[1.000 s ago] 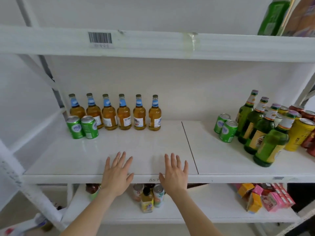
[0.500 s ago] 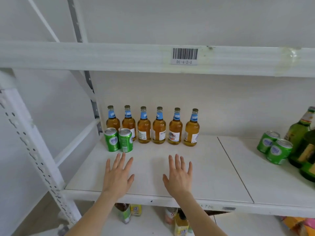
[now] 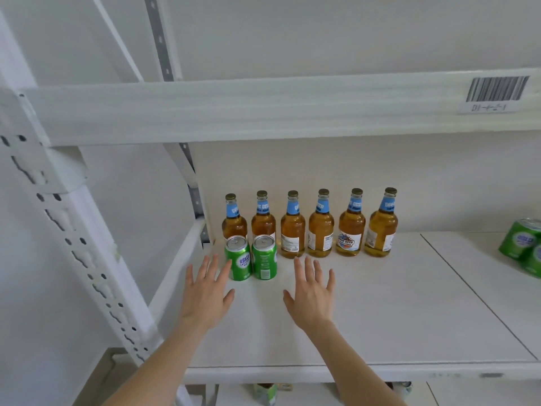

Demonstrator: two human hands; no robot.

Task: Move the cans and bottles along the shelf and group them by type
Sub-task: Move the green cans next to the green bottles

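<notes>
Grip: both hands spread flat, fingers splayed, palms down over the shelf board (image 3: pixel 380 312); neither holds anything.
Left hand (image 3: pixel 206 294): fingertips just beside the left green can (image 3: pixel 238 259), at its left flank; whether they touch it cannot be told.
Right hand (image 3: pixel 311 297): near and right of the right green can (image 3: pixel 265 257), apart from it, fingertips short of the bottle row.
Key relation: the two cans stand upright, side by side and close together, between the two hands and slightly farther in; the left hand is the nearer.
Amber bottles (image 3: pixel 322 227): six upright in a row along the back, directly behind the cans.
Other green cans (image 3: pixel 522 244): at the far right edge of view, well apart from the left pair.
Judgement: can group still split; the left pair likely needs to travel right along the board.
</notes>
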